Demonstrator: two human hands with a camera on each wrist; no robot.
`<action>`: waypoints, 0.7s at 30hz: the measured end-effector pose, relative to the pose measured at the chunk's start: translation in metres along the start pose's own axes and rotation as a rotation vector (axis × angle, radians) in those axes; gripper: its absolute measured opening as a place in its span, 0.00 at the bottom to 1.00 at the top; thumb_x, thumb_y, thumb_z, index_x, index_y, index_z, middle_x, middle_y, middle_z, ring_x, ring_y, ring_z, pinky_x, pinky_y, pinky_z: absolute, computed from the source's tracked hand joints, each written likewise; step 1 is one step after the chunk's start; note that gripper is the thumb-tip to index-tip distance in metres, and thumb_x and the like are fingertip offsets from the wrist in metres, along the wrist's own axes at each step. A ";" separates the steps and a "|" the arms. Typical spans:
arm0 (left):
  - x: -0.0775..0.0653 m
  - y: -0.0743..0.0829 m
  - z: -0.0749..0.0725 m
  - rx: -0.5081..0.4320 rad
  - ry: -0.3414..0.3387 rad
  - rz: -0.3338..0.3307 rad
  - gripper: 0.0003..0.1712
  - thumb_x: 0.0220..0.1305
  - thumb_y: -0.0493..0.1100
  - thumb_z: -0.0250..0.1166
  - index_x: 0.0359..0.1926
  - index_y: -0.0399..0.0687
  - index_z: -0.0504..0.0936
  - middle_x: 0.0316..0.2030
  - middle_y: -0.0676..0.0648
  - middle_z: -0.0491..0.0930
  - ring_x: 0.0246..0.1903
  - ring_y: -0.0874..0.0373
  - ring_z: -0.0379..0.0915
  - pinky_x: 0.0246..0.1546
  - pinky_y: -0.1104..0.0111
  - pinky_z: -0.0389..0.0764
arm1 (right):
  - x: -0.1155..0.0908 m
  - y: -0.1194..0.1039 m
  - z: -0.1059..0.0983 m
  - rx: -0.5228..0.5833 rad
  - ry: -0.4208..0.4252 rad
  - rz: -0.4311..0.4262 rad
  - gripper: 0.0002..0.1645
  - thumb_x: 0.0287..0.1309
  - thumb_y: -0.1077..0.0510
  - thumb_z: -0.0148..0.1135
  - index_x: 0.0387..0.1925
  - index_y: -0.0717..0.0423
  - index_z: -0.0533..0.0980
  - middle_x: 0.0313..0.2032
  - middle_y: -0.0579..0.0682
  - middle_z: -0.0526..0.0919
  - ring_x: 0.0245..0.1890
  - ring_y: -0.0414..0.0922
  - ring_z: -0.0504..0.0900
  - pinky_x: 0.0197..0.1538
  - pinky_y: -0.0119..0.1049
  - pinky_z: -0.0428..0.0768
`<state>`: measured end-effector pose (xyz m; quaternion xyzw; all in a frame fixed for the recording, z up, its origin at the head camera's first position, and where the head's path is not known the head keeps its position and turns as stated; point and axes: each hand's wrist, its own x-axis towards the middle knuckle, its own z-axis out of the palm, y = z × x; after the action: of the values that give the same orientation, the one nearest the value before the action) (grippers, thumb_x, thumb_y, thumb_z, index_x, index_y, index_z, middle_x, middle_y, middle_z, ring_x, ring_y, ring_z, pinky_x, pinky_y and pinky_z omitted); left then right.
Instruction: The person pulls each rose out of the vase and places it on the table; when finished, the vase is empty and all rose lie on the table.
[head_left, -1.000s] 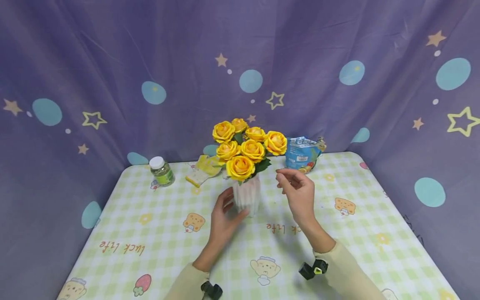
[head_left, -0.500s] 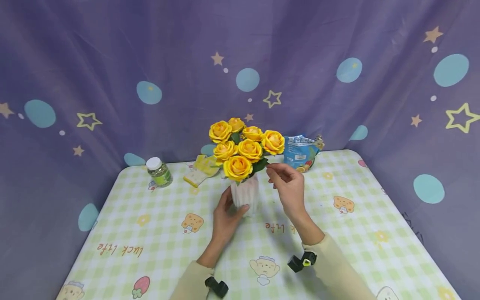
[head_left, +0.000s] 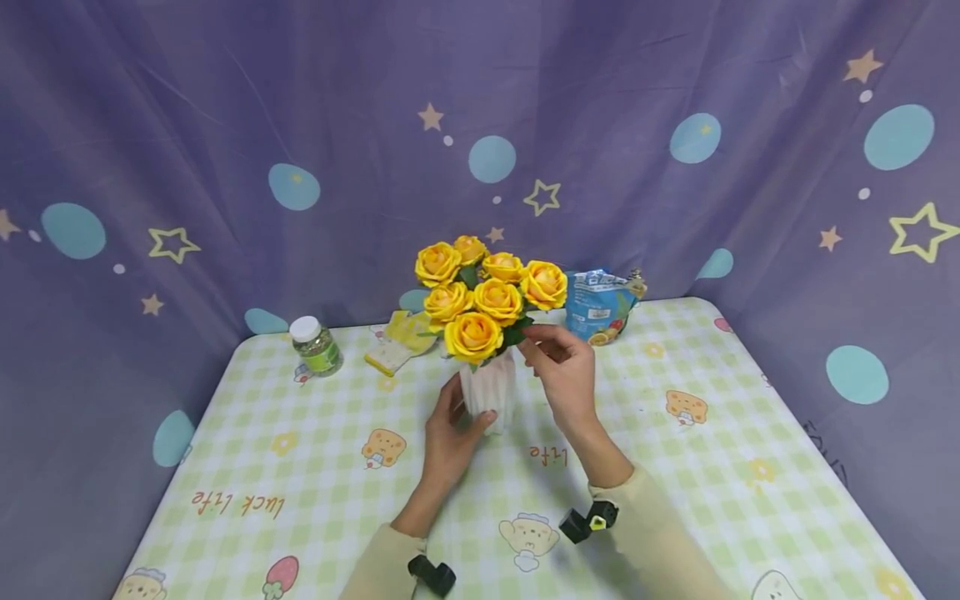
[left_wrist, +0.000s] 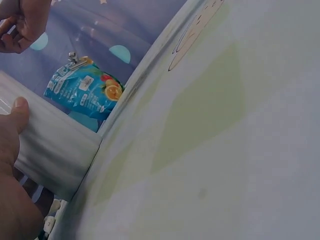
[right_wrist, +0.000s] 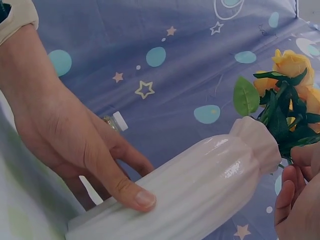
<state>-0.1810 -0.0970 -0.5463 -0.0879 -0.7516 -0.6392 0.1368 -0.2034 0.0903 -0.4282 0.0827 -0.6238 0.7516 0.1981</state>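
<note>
A white fluted vase [head_left: 489,392] stands upright on the table, holding a bunch of yellow artificial roses [head_left: 497,300] with green leaves. My left hand [head_left: 448,437] grips the vase low down, thumb on the near side and fingers around its left. In the right wrist view, that thumb lies along the vase's glossy body [right_wrist: 200,190]. With thumb and forefinger, my right hand [head_left: 567,375] pinches the greenery of a rose just beside the vase's mouth. Dark green leaves [right_wrist: 280,107] hang over the rim there, and the exact pinched spot is partly hidden.
Behind the vase to the left lie a white-lidded jar [head_left: 318,346] and a yellow-and-white glove-like cloth [head_left: 401,340]. A blue clipped pouch [head_left: 600,307] stands at the back right. The checked tablecloth [head_left: 300,467] reaches a purple curtain [head_left: 360,108].
My right hand has moved left, from apart from the bouquet to its leaves by the vase's mouth. My left hand has closed against the vase, its thumb now resting on the side.
</note>
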 end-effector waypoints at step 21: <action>0.001 0.000 -0.001 0.036 -0.004 -0.006 0.45 0.69 0.40 0.80 0.81 0.46 0.70 0.75 0.40 0.77 0.74 0.41 0.75 0.74 0.41 0.76 | 0.001 -0.004 0.013 -0.053 0.034 -0.032 0.07 0.66 0.71 0.71 0.43 0.73 0.88 0.29 0.36 0.87 0.21 0.36 0.80 0.25 0.27 0.77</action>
<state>-0.1817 -0.0980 -0.5459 -0.0843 -0.7634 -0.6261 0.1350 -0.2044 0.0785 -0.4219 0.0745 -0.6387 0.7327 0.2229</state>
